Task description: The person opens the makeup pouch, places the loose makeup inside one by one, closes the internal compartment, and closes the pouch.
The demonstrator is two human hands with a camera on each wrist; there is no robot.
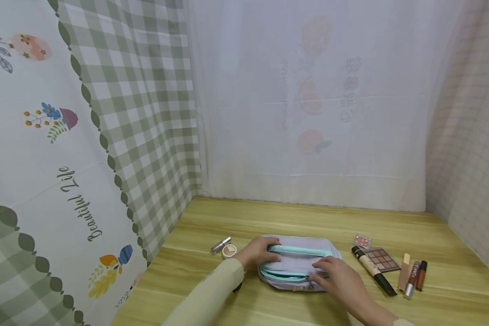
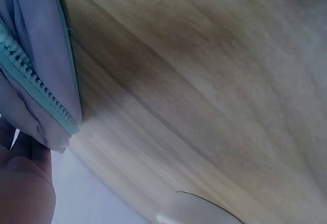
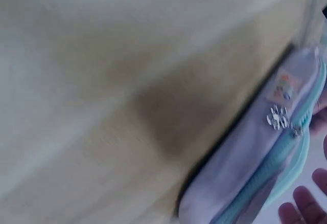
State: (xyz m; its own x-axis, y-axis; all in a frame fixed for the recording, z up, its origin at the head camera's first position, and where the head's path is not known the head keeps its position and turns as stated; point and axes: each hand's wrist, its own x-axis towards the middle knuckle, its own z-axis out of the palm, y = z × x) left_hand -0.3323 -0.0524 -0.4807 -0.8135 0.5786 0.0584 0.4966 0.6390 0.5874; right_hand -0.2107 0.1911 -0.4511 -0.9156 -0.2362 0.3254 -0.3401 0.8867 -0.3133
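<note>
A lilac makeup bag [image 1: 297, 265] with a mint strap and mint zipper lies on the table. Its zipper is parted along the left front, and the silver zipper pull [image 3: 297, 130] with a flower-shaped charm [image 3: 277, 117] sits toward the right. My left hand [image 1: 261, 253] grips the bag's left end beside the strap; in the left wrist view its fingers [image 2: 36, 155] meet the bag's corner. Over the bag's right front is my right hand [image 1: 342, 278], fingers loosely spread near the zipper pull. What lies inside the bag is hidden.
Right of the bag lie a black-and-beige tube [image 1: 372, 270], an eyeshadow palette [image 1: 382, 259], a small clear-cased compact [image 1: 362, 240] and several lip tubes [image 1: 412, 278]. To the left are a silvery lip tube [image 1: 221, 245] and a round three-colour compact [image 1: 229, 251]. Cloth curtains enclose the table [image 1: 309, 213].
</note>
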